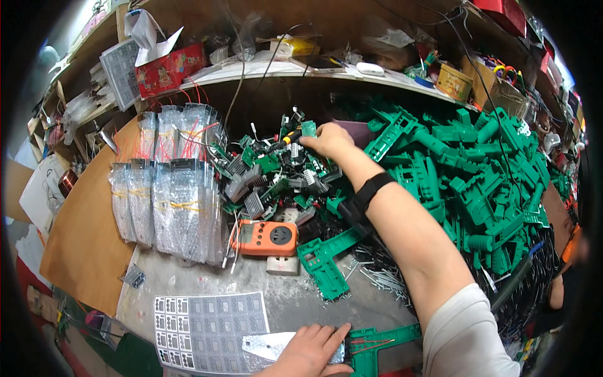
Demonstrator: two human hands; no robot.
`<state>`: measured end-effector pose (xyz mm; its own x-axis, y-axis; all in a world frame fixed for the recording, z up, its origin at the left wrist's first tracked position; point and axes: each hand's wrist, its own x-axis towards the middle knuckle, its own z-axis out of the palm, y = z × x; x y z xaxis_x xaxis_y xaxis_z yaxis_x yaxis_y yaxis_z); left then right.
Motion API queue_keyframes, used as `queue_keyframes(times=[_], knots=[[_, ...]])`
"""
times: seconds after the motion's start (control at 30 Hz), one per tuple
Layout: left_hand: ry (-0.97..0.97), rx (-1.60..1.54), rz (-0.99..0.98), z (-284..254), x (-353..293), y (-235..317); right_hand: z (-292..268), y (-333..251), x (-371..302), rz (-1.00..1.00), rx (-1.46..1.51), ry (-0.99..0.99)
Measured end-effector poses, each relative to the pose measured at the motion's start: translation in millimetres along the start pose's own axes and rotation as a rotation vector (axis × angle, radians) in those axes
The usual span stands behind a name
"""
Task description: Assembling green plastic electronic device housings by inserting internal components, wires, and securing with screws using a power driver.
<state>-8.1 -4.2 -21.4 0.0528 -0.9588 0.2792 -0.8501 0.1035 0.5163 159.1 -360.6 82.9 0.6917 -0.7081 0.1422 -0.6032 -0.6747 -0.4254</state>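
Note:
My left hand (309,349) lies at the near edge of the bench, fingers stretched out over a silvery bubble-wrap pouch (260,345). Beside its fingertips is a green plastic housing (392,335) with thin red wires inside. My right hand (331,139) reaches into the far side of a heap of circuit boards (267,164) with metal heat sinks. Its fingers are bent and closed beside a small green board (308,129); what they hold, if anything, I cannot make out. A yellow-and-black handled tool (286,139) lies right by the thumb.
Bundled bubble-wrap pouches (182,210) stand left of an orange meter (267,238). Green housings (465,169) pile high at right; one gun-shaped housing (326,264) lies mid-bench near loose screws (384,281). A printed sticker sheet (210,327) lies in front. A cluttered shelf (264,68) runs behind.

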Motion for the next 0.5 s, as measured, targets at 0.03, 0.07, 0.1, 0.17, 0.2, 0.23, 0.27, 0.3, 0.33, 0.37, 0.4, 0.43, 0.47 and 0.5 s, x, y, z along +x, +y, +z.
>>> queue_keyframes(times=[0.03,0.07,0.1,0.17,0.2,0.23,0.27,0.3,0.33,0.37,0.4,0.43,0.47,0.5], knots=[[-0.006,-0.004,-0.002,1.0,-3.4,-3.3,4.5,-17.4,-18.7,-0.001,0.031,0.071],[-0.009,-0.007,-0.012,2.5,-3.8,-2.3,6.8,-16.3,-24.6,-0.033,0.04,0.155],[-0.004,-0.012,-0.012,1.8,-4.3,-0.8,12.6,-14.2,-28.3,-0.065,0.05,0.229],[0.036,-0.025,-0.013,1.0,-6.1,1.9,14.7,-4.0,-29.9,-0.11,0.113,0.353],[0.03,-0.04,-0.003,0.9,-4.9,5.0,7.5,9.9,-31.2,-0.107,0.161,0.412],[0.056,-0.028,-0.001,-0.5,-1.9,6.2,0.2,25.5,-28.9,-0.103,0.209,0.47],[0.08,-0.016,0.002,-1.6,1.1,7.6,-8.0,45.7,-17.7,-0.019,0.537,0.236],[0.071,-0.027,0.001,-2.4,2.3,4.3,-18.7,42.9,-23.9,0.221,0.927,0.041],[0.035,0.002,0.0,-2.4,2.0,-1.0,-22.2,36.3,-34.9,0.227,0.958,0.006],[-0.003,0.031,-0.001,-2.8,0.7,-4.1,-24.1,30.8,-45.2,0.232,0.991,-0.028],[0.001,0.036,-0.008,-4.0,-0.2,-4.9,-29.0,31.3,-52.1,0.123,0.845,-0.014],[-0.004,0.036,-0.002,-2.4,-1.5,-6.8,-33.9,31.2,-59.0,0.016,0.697,-0.002],[0.006,0.039,0.0,0.3,-2.4,-10.3,-35.5,28.8,-66.6,-0.079,0.734,-0.035],[0.017,0.042,0.011,3.6,-0.3,-10.3,-38.3,38.6,-63.8,-0.195,0.737,0.009]])
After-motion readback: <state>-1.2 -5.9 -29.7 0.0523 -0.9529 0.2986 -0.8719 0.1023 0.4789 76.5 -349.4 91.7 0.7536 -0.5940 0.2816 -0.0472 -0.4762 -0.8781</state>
